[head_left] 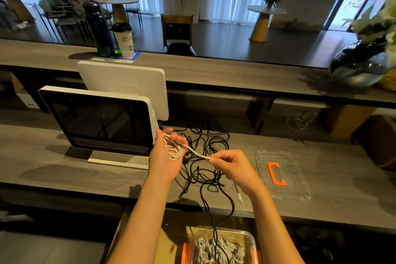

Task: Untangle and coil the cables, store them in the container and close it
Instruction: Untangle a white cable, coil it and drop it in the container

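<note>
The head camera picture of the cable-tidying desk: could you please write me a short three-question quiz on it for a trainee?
1. True or false: the clear plastic lid with the orange clip is already closed on the clear plastic container with orange latches.
2. Which hand pinches the free end of the white braided cable? A) left hand B) right hand C) neither
3. Fill in: the tangled black cables lie on the grey wood-grain desk between the dark-screened white monitor and the ____.

Key
1. False: the lid lies on the desk, apart from the container.
2. B; the left hand holds the coiled loops.
3. lid
</note>
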The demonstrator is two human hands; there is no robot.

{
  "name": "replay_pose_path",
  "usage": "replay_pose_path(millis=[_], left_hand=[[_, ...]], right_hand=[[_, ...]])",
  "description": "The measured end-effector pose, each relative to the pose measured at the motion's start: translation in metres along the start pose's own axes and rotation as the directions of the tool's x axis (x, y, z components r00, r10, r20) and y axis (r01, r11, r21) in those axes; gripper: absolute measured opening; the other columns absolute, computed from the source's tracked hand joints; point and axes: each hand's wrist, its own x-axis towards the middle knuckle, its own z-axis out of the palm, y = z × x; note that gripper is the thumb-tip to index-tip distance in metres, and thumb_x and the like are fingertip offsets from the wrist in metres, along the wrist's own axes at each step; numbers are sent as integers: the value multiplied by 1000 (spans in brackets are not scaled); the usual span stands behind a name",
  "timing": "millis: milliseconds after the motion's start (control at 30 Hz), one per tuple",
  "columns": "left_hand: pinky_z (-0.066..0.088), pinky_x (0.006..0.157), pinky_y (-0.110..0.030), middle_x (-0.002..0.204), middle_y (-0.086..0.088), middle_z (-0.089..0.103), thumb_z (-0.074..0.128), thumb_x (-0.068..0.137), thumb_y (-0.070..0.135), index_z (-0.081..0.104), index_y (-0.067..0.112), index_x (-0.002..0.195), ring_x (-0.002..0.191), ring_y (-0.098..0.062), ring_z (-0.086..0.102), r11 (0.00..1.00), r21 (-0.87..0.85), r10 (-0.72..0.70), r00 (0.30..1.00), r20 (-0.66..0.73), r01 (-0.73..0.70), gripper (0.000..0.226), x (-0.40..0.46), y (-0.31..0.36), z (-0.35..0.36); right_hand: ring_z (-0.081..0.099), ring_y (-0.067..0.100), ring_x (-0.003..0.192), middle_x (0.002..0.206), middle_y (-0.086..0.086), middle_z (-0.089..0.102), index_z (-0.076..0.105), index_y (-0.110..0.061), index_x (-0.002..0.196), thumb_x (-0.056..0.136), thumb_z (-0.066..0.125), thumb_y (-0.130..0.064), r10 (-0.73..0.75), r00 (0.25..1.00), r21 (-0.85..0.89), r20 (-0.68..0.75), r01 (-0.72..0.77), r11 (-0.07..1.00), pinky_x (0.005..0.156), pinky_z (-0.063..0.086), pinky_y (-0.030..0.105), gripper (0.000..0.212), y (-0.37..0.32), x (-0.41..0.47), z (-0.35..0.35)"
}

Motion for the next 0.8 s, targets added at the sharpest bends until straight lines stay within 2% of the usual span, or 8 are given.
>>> replay_pose_path(millis=[67,133,233,333,433,533,667,800], left_hand=[[42,51,-22,61,3,47,39,106,39,56,13,86,49,-8,45,992,101,86,996,-40,-81,37,1,3,-2],[40,46,-23,60,2,47,40,107,35,58,12,87,47,-8,44,906,367,255,964,-73,-212,35,2,5,-6],[43,51,-23,62,1,51,42,106,33,65,12,89,53,-9,49,567,776,429,903,9,-277,35,-2,1,-8],[39,51,-17,70,0,56,43,105,37,68,11,95,62,-12,53,210,949,395,909,137,-235,37,-2,-8,-6],[39,61,-22,75,-2,62,35,104,48,70,9,104,73,-13,60,28,982,195,964,179,-188,52,-2,-15,-3],[43,64,-26,75,-4,67,19,100,62,70,15,104,72,-15,62,-8,990,-57,988,143,-143,70,-10,-19,0],[29,45,-21,70,-13,69,14,80,83,63,19,112,47,-11,45,233,972,-424,902,77,26,87,-17,-23,-3],[24,42,-18,66,-9,61,16,82,83,62,15,101,44,-9,43,371,924,-457,884,93,95,85,-19,-26,0]], right_hand=[[56,2,63,74,-4,68,78,-20,96,91,69,-16,4,1000,-44,10,-3,999,60,47,16,11,1,1,0],[58,10,70,82,-2,71,78,-28,97,89,71,-17,12,998,-145,59,-4,989,68,52,25,14,2,1,0],[59,15,73,86,-1,72,78,-29,96,90,70,-16,7,990,-206,144,24,978,70,53,30,16,2,1,2],[60,19,75,86,4,72,77,-29,97,91,69,-20,-62,981,-161,184,92,983,71,51,30,14,-5,0,7],[68,13,81,86,1,74,77,-22,101,92,67,-16,-140,986,-104,93,150,983,75,53,24,15,-9,0,8],[67,9,80,84,-4,74,78,-22,99,91,68,-12,-182,983,-76,-24,180,981,74,53,22,16,-8,1,9],[63,4,77,83,-6,71,77,-23,91,90,70,-15,-163,976,-128,-144,145,981,70,49,21,11,0,5,13],[60,5,66,81,-2,65,68,-19,90,96,60,-15,-102,979,-91,-176,87,992,57,50,24,11,-3,5,25]])
